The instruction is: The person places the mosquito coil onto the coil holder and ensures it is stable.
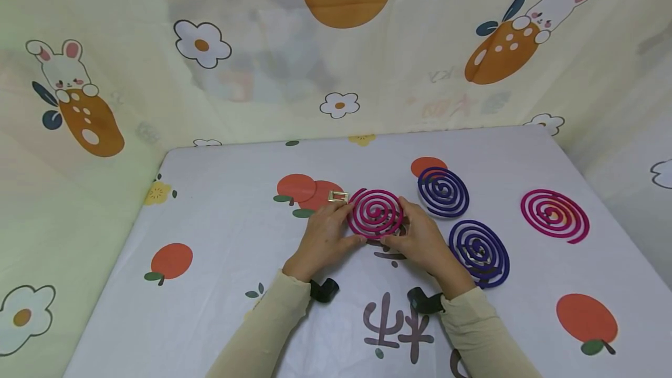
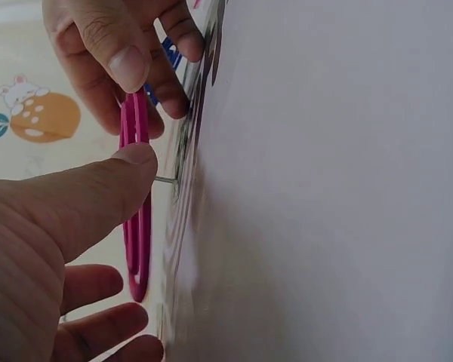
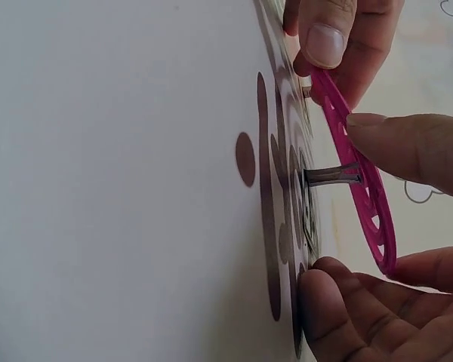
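A pink mosquito coil (image 1: 375, 213) lies level just above the table, between my two hands. My left hand (image 1: 326, 235) pinches its left edge, thumb toward the near side. On the opposite edge, my right hand (image 1: 422, 241) holds the coil between thumb and fingers. Under the coil's middle, a thin metal stand (image 3: 332, 176) rises from the table; its tip meets the coil in the right wrist view. Whether the coil is fixed on that tip I cannot tell. A second small gold-coloured metal stand (image 1: 338, 196) lies by my left fingertips.
Two dark blue mosquito coils (image 1: 443, 192) lie right of my right hand, one behind the other. Farther right rests another pink mosquito coil (image 1: 555, 215). The white fruit-print tablecloth (image 1: 210, 314) meets a printed cloth wall (image 1: 262, 98) at the back.
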Available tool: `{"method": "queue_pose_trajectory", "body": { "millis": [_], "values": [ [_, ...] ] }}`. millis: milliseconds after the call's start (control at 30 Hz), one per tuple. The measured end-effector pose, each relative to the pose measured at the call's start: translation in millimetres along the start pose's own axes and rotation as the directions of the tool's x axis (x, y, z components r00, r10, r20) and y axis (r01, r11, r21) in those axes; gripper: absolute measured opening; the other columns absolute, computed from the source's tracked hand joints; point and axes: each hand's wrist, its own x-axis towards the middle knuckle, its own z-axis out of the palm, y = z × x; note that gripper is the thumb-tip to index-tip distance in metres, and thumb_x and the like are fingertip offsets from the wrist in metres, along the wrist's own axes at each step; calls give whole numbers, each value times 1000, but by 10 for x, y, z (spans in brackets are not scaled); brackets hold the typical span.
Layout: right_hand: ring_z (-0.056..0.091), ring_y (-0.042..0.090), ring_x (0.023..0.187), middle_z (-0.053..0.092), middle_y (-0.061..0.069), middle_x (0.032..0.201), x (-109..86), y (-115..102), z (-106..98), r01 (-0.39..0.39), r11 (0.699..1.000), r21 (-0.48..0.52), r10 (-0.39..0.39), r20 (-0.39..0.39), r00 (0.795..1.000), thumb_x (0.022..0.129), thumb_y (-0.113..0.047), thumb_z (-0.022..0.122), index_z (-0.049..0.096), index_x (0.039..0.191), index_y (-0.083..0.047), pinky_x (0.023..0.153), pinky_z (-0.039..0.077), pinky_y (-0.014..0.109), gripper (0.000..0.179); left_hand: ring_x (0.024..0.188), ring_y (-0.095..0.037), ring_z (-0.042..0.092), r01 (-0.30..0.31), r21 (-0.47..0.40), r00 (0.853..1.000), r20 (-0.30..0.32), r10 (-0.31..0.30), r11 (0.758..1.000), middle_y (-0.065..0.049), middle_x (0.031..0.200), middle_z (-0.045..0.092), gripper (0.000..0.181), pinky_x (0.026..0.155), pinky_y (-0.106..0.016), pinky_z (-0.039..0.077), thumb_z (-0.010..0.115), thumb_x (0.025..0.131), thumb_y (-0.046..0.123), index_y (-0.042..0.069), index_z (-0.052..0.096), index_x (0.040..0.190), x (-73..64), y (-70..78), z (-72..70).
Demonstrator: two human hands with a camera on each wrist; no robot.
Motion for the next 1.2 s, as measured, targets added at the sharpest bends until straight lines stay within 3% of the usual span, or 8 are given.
{"method": "queue_pose_trajectory", "body": {
  "millis": [200,567,867,1000,1200],
  "values": [
    [58,45,123,56,34,139,-10,-10,-2,9,1000,-7,-9,-2,1000,80,-2,87,40,151,14,106,47,60,87,139,-31,51,6,-1,1000,4,-6,1000,-14,147,58,72,117,-52,40,85,88,35,5,58,148,-7,-1,-3],
    [48,48,138,50,34,148,-19,11,1,-6,999,-41,7,4,1000,82,-5,86,36,154,13,115,39,60,90,136,-30,53,-25,4,1000,-3,25,1000,-12,143,62,68,116,-53,39,84,89,35,7,60,146,-1,-12,-10],
    [46,49,140,47,34,150,-44,0,-3,9,998,-60,-9,-6,1000,81,-7,87,37,154,13,116,37,61,91,134,-28,55,-34,4,999,-25,34,999,-11,140,64,62,114,-50,43,80,92,36,6,62,143,7,-14,-39],
    [43,48,142,44,32,153,-65,-30,-4,6,997,-71,-6,-7,1000,81,-12,88,37,155,10,116,36,61,93,134,-29,56,-38,-66,997,-71,33,997,-12,141,63,61,112,-48,46,76,96,33,5,57,147,6,-40,-66],
    [30,49,151,30,30,164,-132,-99,-53,-1,994,-110,2,4,1000,83,-26,90,31,161,2,117,31,66,101,142,-31,49,30,-174,993,-110,-50,984,-12,152,54,73,114,-51,45,76,96,33,9,44,157,19,-135,-144]
  ]
}}
